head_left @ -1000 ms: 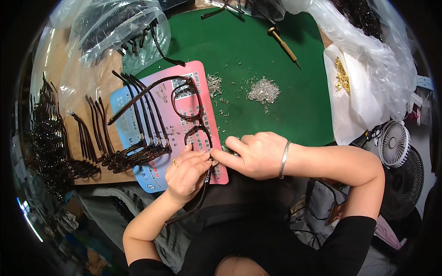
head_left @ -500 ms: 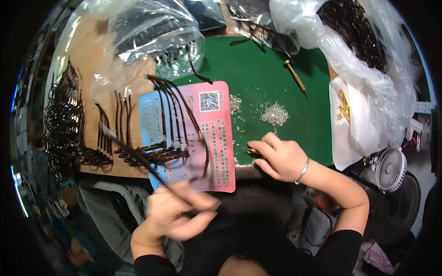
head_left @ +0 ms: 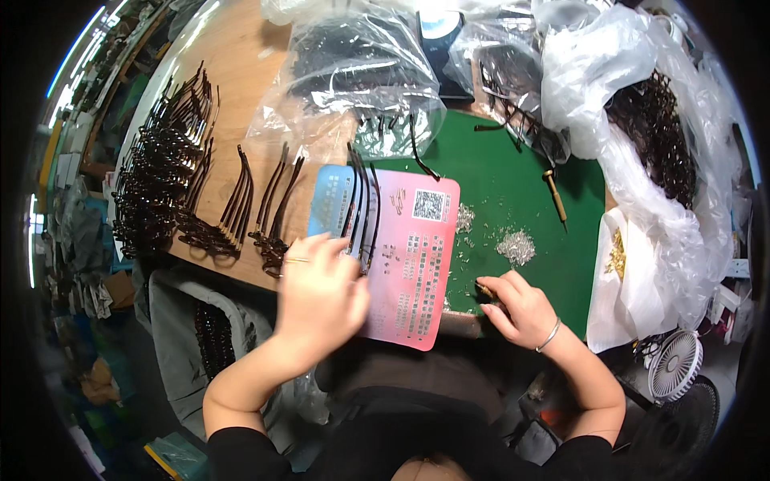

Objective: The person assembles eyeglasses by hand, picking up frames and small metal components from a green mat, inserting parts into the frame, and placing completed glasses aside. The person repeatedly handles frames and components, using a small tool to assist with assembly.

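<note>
My left hand [head_left: 321,293], with a ring, hovers over the left part of a blue-and-pink printed card [head_left: 409,297]. Its fingers look stretched and apart, slightly blurred; I see nothing held in them. Dark brown eyeglass frames [head_left: 374,212] lie on the card beside its fingertips, their temples pointing away from me and lower parts hidden by the hand. My right hand [head_left: 521,311], with a bracelet, is closed near the green mat's front edge. A short brass-coloured end of a slim tool [head_left: 484,289] sticks out between thumb and forefinger; the rest is hidden.
Tiny silver screws [head_left: 516,248] lie heaped on the green mat [head_left: 577,272]. A brass-handled screwdriver [head_left: 555,200] lies beyond them. Brass-coloured pieces [head_left: 616,255] sit on white wrapping at right. More eyeglass frames [head_left: 156,180] stand stacked left. Plastic bags [head_left: 361,72] line the back.
My left hand has moved forward over the card; the long dark eyeglass piece it held no longer shows in it. My right hand keeps its grip by the mat's edge. The whole view has shifted.
</note>
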`<state>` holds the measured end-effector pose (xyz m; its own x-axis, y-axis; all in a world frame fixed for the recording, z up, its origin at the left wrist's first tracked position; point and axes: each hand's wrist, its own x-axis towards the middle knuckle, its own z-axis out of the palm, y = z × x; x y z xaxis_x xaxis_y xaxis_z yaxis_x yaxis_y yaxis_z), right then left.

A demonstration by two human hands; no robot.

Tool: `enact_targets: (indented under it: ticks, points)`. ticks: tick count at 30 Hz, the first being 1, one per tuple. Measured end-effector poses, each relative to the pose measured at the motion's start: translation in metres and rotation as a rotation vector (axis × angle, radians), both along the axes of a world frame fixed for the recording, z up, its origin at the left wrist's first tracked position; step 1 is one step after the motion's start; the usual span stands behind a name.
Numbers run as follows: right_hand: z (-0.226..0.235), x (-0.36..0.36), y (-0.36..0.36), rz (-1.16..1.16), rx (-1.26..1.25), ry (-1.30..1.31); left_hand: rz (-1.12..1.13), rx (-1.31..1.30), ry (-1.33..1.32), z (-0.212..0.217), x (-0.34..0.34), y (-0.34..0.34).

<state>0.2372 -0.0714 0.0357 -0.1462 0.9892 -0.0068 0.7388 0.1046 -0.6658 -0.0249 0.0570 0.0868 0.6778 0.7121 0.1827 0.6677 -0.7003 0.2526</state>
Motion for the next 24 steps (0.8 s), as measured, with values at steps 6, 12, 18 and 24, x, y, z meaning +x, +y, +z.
enact_targets:
  ticks: [6, 12, 18, 24]
  points:
    - [0.001, 0.003, -0.004, -0.053, -0.036, 0.023, -0.066, -0.115, 0.295, -0.015, -0.024, 0.02]
    - [-0.001, 0.0, -0.002, -0.065, -0.074, 0.011, -0.177, 0.046, 0.226, -0.007, -0.094, 0.009]
    - [0.001, -0.007, 0.004, -0.077, -0.019, 0.026, 0.03, 0.17, 0.245, 0.004, -0.164, 0.13]
    - [0.003, -0.004, -0.005, -0.095, -0.035, 0.009, 0.133, -0.043, 0.52, -0.012, -0.176, 0.165]
